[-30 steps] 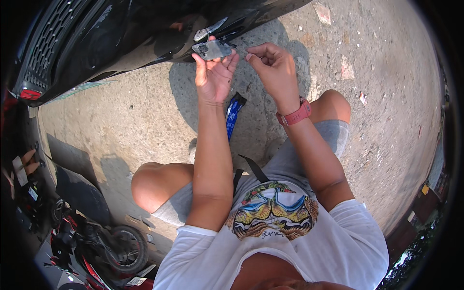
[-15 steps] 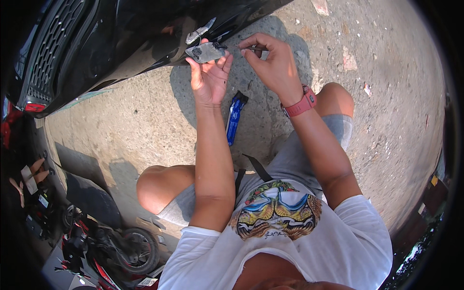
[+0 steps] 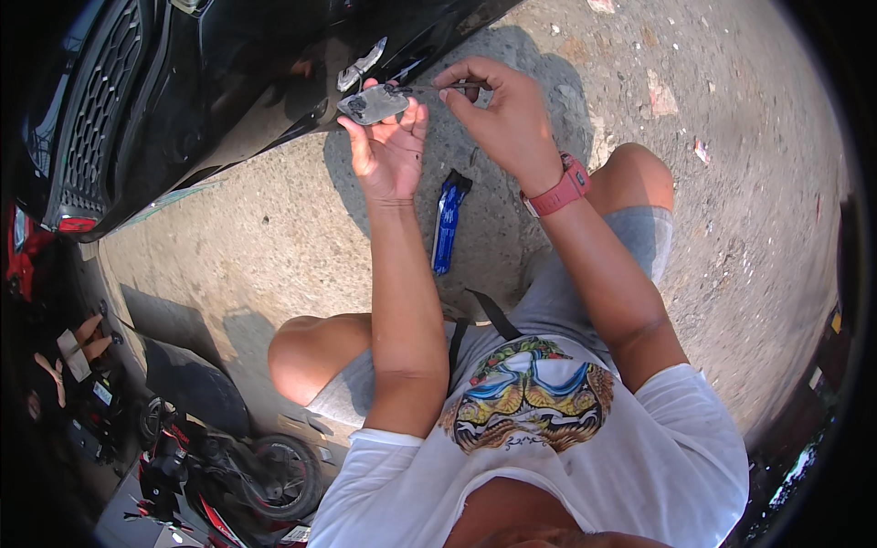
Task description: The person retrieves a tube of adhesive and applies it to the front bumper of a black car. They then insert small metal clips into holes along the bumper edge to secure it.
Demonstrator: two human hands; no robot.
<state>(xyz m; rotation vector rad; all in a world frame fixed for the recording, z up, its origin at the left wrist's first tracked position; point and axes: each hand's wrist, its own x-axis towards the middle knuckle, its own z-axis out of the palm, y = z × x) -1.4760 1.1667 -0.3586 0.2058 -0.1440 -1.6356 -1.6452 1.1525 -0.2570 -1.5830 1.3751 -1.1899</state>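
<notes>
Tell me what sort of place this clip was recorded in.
Probably an outdoor roadside or yard: rough, sunlit ground scattered with small debris, a glossy black vehicle body at upper left, and a motorcycle at lower left.

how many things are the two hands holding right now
2: a flat grey plate in the left hand, and a thin stick pinched in the right hand. Anything small behind the fingers could be hidden.

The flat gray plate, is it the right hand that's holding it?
No, the left hand holds the flat gray plate, while the right hand pinches a thin tool.
</notes>
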